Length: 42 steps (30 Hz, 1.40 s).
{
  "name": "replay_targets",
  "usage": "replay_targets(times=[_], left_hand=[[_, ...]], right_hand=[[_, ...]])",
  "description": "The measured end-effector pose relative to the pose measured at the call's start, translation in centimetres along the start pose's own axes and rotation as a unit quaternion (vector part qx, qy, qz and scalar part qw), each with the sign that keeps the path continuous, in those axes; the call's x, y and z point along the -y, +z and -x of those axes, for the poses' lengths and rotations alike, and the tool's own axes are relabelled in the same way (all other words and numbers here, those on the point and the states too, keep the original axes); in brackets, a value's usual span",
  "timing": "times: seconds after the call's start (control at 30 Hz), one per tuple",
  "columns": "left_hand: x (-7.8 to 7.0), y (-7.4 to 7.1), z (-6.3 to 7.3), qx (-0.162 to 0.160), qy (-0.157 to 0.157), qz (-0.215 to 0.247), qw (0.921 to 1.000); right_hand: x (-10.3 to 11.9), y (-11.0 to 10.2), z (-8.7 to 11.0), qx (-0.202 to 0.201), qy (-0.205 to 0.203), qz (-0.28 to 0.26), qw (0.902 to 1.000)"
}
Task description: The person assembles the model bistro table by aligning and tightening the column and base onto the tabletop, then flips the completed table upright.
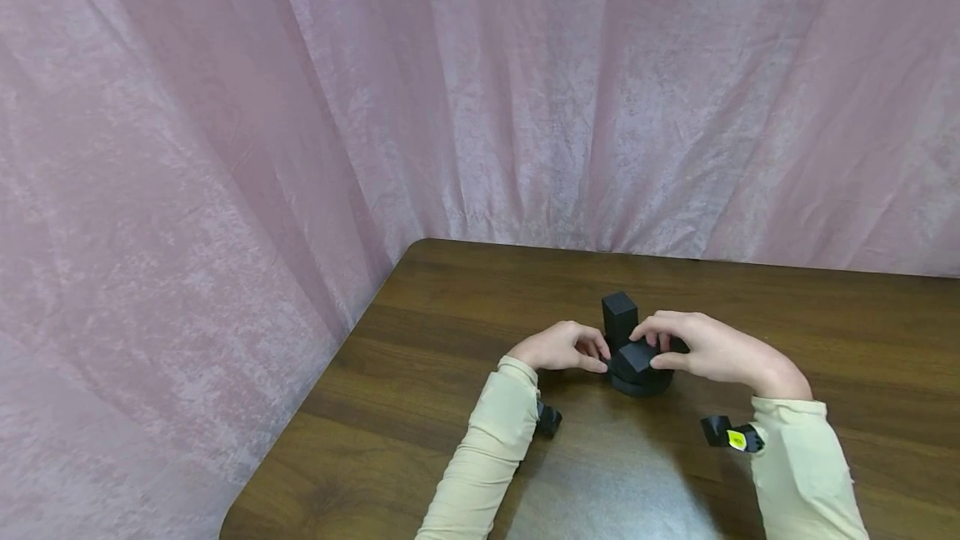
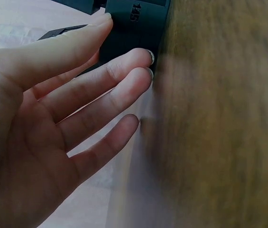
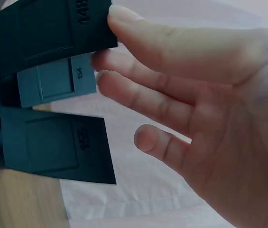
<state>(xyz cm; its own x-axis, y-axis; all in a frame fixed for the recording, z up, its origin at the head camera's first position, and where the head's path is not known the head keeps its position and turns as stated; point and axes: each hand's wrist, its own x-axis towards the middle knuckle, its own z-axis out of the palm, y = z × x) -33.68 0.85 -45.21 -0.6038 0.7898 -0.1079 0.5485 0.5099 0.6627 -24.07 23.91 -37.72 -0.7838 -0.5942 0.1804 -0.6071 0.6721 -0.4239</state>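
Note:
A black assembly with a round base (image 1: 640, 387) stands on the table; rectangular blocks with raised numbers rise from it. My right hand (image 1: 712, 346) pinches the tilted black block (image 1: 635, 358) marked 148 between thumb and fingers. In the right wrist view the thumb tip lies on that block's end, with the index finger partly hidden. Beside it is a block marked 155 (image 3: 62, 145) and another numbered block (image 3: 58, 80). My left hand (image 1: 562, 347) grips the assembly's left side, thumb and fingertips at a black part marked 145 (image 2: 134, 28). Its index finger is mostly hidden.
An upright black block (image 1: 619, 317) rises at the back of the assembly. The brown wooden table (image 1: 420, 315) has a rounded far-left corner. Pink curtains (image 1: 517, 90) hang behind and to the left. Small black cameras sit at both wrists.

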Motion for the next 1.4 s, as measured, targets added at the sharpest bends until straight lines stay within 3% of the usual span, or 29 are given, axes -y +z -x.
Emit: replay_targets(times=[0.13,0.3,0.8,1.07,1.4], left_hand=[[0.0,0.0,0.0,0.000,-0.002,0.004,1.0000],[0.0,0.0,0.0,0.000,-0.006,0.006,1.0000],[0.1,-0.1,0.0,0.004,-0.007,0.017,0.9998],[0.0,0.0,-0.1,0.004,-0.012,0.020,0.9997],[0.1,0.0,-0.1,0.001,-0.013,0.018,0.9997]], right_hand=[[0.3,0.3,-0.2,-0.015,-0.016,0.015,0.9996],[0.4,0.8,-0.7,-0.004,-0.039,0.021,0.9990],[0.2,1.5,-1.4,0.003,0.044,0.015,0.9989],[-0.1,2.1,-1.4,-0.019,0.017,0.040,0.9989],[-0.5,2.0,-1.3,-0.045,0.050,0.041,0.9969]])
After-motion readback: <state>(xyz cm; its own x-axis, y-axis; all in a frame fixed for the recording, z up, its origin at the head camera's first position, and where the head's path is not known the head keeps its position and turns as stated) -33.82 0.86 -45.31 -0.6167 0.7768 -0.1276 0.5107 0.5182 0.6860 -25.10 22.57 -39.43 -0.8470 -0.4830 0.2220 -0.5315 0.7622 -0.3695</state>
